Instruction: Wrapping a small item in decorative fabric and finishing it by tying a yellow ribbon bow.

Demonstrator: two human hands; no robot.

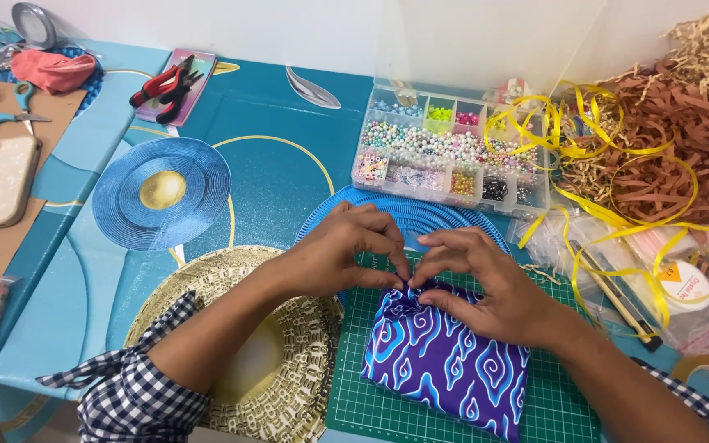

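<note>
Both hands met at the top edge of a purple package (445, 361) wrapped in a blue cloud pattern, which lay on the green cutting mat (354, 406) near the front edge of the tabletop. The left hand (342, 254) and right hand (486, 283) each pinched the gathered wrapping between thumb and fingertips, apparently to keep a fold tight. What exactly sat under the fingertips was hidden. Toward the back edge stood a clear bead organiser (445, 152), close enough to reach, with yellow ribbon (592, 131) and brown paper shred (683, 139) spilling at the right edge. Red pliers (162, 86) lay at the back left. The package's lower corner was cut off.
</note>
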